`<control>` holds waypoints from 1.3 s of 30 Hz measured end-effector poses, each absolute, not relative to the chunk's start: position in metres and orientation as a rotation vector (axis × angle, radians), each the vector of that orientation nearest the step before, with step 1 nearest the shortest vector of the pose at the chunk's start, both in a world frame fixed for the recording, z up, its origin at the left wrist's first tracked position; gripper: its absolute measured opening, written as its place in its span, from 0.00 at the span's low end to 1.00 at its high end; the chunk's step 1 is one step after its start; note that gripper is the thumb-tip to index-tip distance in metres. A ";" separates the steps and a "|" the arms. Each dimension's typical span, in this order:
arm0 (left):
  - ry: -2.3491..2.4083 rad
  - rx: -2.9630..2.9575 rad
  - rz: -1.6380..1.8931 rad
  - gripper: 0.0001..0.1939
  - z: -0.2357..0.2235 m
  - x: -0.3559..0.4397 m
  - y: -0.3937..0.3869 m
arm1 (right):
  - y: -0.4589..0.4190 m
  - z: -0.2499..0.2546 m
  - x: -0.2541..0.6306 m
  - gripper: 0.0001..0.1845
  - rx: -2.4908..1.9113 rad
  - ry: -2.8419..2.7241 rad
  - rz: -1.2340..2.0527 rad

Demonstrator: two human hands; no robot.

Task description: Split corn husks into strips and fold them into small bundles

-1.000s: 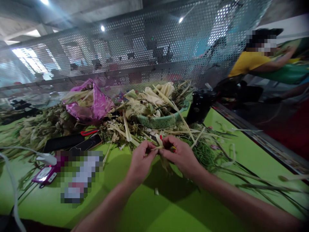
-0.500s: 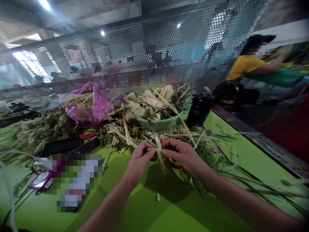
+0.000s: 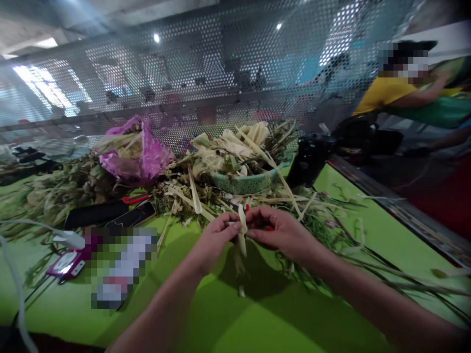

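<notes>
A pale dried leaf strip is pinched between my two hands over the green table, its frayed end hanging down. My left hand grips it from the left, thumb against the fingers. My right hand pinches it from the other side with bent fingers. Part of the strip is hidden by the fingertips. Just behind the right fingers, a bit of a red-handled tool shows, mostly covered. A small pale scrap lies on the table below the strip.
Behind my hands stand a green basket of dried leaves, a pink bag and a black container. Phones, a purple power strip and cables lie left. Stalks spread right. Beyond the perforated metal screen, a person in yellow sits.
The strip's hanging end has swung left and now hangs more upright, looped between my fingertips. Both hands still hold it. The view has shifted slightly.
</notes>
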State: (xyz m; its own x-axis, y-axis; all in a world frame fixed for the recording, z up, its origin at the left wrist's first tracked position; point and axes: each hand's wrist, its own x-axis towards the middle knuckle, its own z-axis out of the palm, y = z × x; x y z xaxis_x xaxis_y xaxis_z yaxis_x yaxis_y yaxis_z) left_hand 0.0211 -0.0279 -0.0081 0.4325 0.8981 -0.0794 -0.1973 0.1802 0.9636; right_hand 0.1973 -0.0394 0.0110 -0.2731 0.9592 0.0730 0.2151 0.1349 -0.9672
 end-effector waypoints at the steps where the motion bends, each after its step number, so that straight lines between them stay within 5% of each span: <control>1: 0.789 1.082 0.900 0.12 -0.009 0.021 -0.028 | -0.039 0.010 0.198 0.13 -1.153 -1.615 1.242; 8: 0.700 0.856 0.882 0.13 -0.008 0.024 -0.030 | -0.036 0.007 0.200 0.21 -1.117 -1.515 1.290; 21: 0.720 0.984 0.878 0.13 -0.009 0.018 -0.029 | -0.036 0.016 0.203 0.08 -1.075 -1.705 0.995; 27: 0.726 0.887 0.899 0.14 -0.012 0.021 -0.029 | -0.041 0.015 0.202 0.02 -1.128 -1.987 0.432; 31: 0.778 0.864 0.925 0.16 -0.016 0.026 -0.028 | -0.042 0.009 0.200 0.10 -1.040 -2.173 0.030; 39: 0.818 1.021 0.946 0.13 -0.015 0.027 -0.029 | -0.044 0.001 0.200 0.07 -0.988 -2.217 -0.059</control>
